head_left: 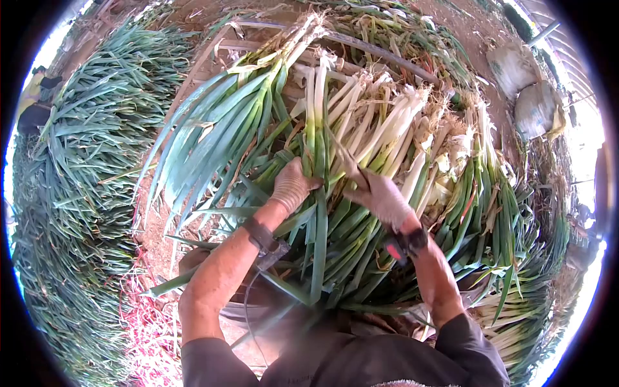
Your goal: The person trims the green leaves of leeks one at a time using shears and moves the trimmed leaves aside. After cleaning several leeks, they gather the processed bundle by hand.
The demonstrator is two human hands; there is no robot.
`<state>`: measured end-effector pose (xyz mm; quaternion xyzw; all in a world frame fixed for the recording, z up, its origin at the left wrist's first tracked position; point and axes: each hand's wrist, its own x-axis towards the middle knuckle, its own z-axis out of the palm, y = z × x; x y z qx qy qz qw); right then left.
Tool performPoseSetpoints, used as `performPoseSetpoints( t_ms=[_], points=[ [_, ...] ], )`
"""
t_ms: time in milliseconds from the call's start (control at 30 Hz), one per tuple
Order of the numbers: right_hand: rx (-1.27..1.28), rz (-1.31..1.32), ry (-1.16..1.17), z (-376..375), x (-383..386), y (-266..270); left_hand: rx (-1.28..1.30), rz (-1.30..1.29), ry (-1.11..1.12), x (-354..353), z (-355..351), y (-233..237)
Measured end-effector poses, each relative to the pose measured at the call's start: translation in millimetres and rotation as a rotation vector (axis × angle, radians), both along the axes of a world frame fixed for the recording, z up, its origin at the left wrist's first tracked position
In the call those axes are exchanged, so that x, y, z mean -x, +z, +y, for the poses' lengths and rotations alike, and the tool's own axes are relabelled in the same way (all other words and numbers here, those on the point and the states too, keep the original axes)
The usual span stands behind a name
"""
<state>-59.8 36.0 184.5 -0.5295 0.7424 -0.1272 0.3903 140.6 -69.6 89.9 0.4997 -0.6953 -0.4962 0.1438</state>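
My gloved left hand [295,186] is closed round the green part of a few large green onions [314,122], whose white stems and roots point away from me. Just to its right, my gloved right hand [385,198] grips a knife [347,155], its thin blade angled up and left beside those stems. Beneath both hands spreads a pile of green onions [393,126] with pale stems and shaggy roots at the far end. Another leafy bunch [225,113] lies to the left, its roots at the top.
A tall mass of green onions [77,213] fills the left side. Pink and white strings [151,329] lie at lower left. Stuffed sacks [536,109] stand at upper right, and trimmed leaves and roots [387,32] litter the ground behind. More onions [516,329] lie at lower right.
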Motion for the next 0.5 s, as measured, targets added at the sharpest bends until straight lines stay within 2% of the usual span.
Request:
performPoseSetpoints(
  t_ms=[100,200,300,333,433,500],
  points=[
    [0.012,0.005,0.03,48.6,-10.1,2.7,-0.023,0.026,0.013,0.6,-0.8,-5.7],
    [-0.032,-0.095,-0.016,61.7,-7.4,6.5,-0.066,0.044,0.024,2.0,-1.1,-5.9],
    [0.017,-0.022,0.013,51.6,-5.1,-11.0,-0.11,0.137,0.06,3.2,1.0,6.0],
    [0.033,-0.045,0.005,47.7,-4.9,-12.9,-0.228,0.354,0.108,2.0,3.8,10.0],
    [0.026,-0.087,-0.041,39.6,-6.3,-15.9,-0.038,0.124,0.114,1.0,7.4,23.7],
    [0.05,-0.083,-0.046,41.8,-9.6,-18.1,-0.036,0.031,0.092,-0.6,-0.9,19.0]
  ],
)
